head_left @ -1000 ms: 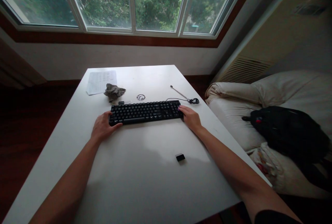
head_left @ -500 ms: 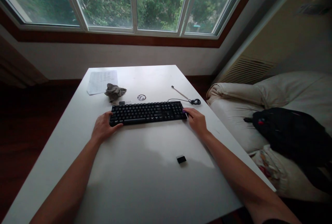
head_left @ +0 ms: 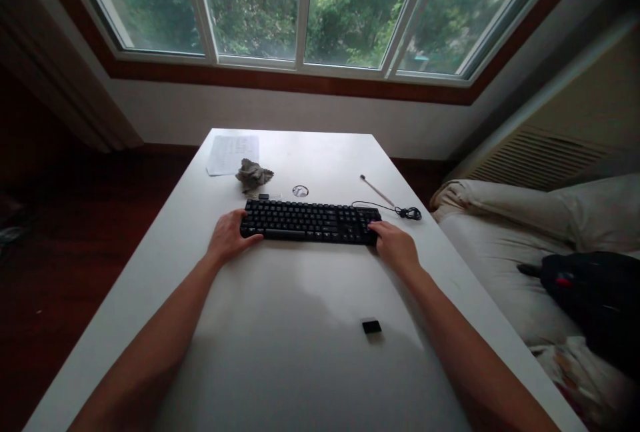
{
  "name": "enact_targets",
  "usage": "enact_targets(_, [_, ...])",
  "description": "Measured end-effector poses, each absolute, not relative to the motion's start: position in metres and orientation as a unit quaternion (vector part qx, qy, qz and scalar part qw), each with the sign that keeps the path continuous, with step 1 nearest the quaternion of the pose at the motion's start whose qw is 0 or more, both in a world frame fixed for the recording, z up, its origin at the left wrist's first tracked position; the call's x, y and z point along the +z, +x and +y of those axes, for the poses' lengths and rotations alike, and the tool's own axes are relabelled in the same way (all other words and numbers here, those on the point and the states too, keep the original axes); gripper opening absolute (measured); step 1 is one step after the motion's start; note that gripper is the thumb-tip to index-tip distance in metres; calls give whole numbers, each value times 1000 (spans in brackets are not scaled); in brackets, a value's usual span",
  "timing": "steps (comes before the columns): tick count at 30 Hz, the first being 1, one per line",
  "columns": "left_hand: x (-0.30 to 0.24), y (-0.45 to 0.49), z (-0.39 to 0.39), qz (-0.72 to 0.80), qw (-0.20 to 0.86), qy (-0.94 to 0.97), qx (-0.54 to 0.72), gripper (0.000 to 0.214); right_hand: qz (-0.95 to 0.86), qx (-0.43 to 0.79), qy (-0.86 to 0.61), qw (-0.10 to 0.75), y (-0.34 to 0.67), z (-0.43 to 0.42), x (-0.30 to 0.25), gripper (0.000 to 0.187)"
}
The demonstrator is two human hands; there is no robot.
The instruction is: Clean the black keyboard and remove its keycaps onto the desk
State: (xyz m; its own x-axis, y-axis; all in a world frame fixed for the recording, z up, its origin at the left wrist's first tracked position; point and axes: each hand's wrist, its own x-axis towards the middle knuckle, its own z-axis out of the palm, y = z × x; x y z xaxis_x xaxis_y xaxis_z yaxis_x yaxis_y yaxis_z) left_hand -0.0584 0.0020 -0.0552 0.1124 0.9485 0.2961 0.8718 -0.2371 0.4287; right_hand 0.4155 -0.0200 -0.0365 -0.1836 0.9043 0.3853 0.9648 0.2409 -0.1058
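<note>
As fingers [head_left: 234,224] curl over its ends, left hand [head_left: 227,243] and right hand [head_left: 397,249] steady the long black plastic keyboard [head_left: 310,221] — symmetric hold.

The keyboard [head_left: 310,221] lies crosswise at mid-table [head_left: 300,379]. The left hand [head_left: 227,237] lies at its left end, the right hand [head_left: 397,249] at its right end. Behind it, to the left: cloth [head_left: 253,175], then paper [head_left: 233,154]. The cable [head_left: 407,213] lies to its right, the block [head_left: 371,327] in front. The sofa [head_left: 480,259] stands right of the table and carries the bag [head_left: 595,292].

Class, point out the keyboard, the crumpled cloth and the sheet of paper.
keyboard [head_left: 310,221], head view, middle of the keys.
crumpled cloth [head_left: 253,174], head view, its centre.
sheet of paper [head_left: 231,154], head view, middle of the page.
</note>
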Motion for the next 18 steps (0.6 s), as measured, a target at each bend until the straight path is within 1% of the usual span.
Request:
enact_targets(3, [-55, -60, 1, 614, 68, 743, 257, 69, -776, -64, -617, 112, 408, -32, -16, 38])
enact_targets(5, [-55, -60, 0, 613, 66, 745, 255, 69, -778, -48, -619, 98, 396, -34, -4, 33])
enact_targets(8, [-55, -59, 0, 612, 61, 746, 254, 69, -806, -1, -575, 140, 366, -28, 7, 33])
enact_targets(12, [-53, -57, 0, 617, 52, 744, 251, 69, -881, 97, -408, 217, 301, -7, 15, 41])
enact_targets(15, [-52, -57, 1, 619, 47, 743, 252, 70, -906, 110, -319, 257, 239, 10, 12, 40])
enact_targets(18, [-53, -57, 3, 616, 45, 745, 251, 68, -940, 79, -226, 242, 179, 26, 0, 33])
